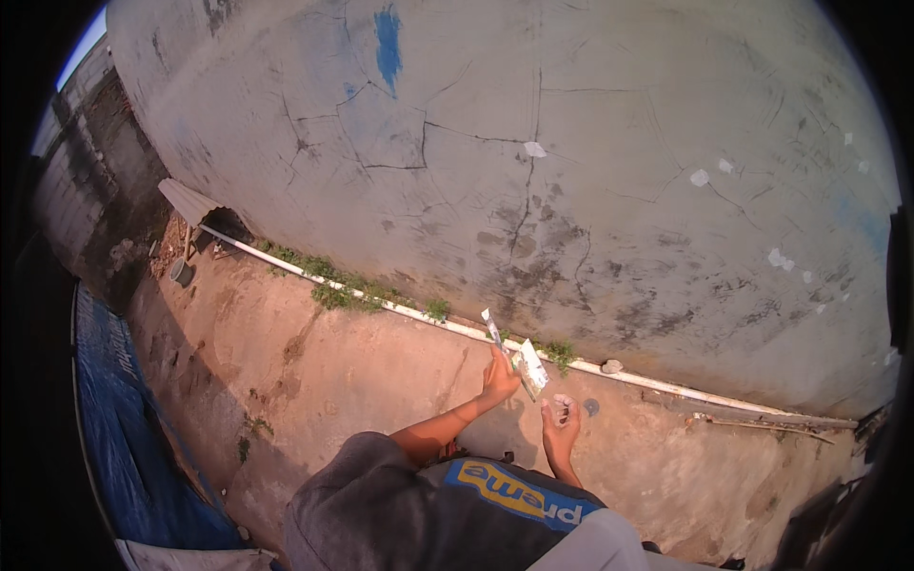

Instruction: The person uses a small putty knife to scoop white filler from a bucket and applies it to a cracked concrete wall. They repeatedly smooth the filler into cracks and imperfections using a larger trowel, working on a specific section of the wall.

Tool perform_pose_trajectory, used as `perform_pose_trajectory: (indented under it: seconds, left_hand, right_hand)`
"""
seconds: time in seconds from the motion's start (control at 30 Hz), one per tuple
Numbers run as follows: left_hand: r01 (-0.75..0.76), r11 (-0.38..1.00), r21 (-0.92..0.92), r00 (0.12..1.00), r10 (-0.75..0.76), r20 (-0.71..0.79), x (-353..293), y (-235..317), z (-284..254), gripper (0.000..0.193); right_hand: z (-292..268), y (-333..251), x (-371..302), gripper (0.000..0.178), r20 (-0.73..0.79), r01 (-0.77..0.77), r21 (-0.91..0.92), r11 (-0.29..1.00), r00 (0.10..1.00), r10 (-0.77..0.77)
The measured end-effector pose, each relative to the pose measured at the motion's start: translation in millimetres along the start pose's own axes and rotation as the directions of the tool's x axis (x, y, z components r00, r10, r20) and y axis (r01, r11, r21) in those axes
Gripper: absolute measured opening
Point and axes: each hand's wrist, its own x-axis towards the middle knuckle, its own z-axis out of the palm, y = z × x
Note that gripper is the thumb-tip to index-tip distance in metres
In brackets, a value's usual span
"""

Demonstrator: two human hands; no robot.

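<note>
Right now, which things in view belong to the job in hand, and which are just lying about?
Apparently in use: thin pale-tipped strip in the left hand; flat whitish piece beside it; possibly the cracked wall with white dabs.
Lying about: grey bucket; stick; stone by the white pipe.

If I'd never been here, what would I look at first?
Probably the bright blue paint high on the big, cracked grey wall, left of the middle. Next, maybe the white pipe slanting along the wall's foot. Just below the pipe, near the middle, the left hand holds a flat white thing.
</note>
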Motion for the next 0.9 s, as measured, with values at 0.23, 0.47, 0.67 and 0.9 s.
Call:
perform_pose_trajectory:
  seconds: [0.23, 0.47, 0.67, 0.9]
  left_hand:
    - [-0.104, 0.989, -0.109, 0.985, 0.117, 0.127, -48.6, -17.0, 35.2, 0.063]
    - [-0.22, 0.968, -0.118, 0.969, 0.231, 0.09, -58.3, -26.3, 17.1, 0.053]
    - [-0.182, 0.978, -0.099, 0.968, 0.196, 0.154, -57.4, -27.8, -1.9, 0.06]
    - [-0.088, 0.996, -0.03, 0.969, 0.093, 0.229, -63.7, -33.9, -10.7, 0.078]
  right_hand:
    - [23.3, -8.7, 25.6, 0.029, 0.268, 0.391, -0.382, 0.837, 0.914, -0.305]
    - [38.0, 3.6, 22.7, 0.029, 0.337, 0.39, -0.334, 0.858, 0.9, -0.278]
    - [49.0, 22.7, 38.7, 0.032, 0.457, 0.453, -0.233, 0.861, 0.832, -0.314]
    - [70.8, 59.0, 49.1, 0.026, 0.357, 0.192, -0.014, 0.981, 0.918, -0.174]
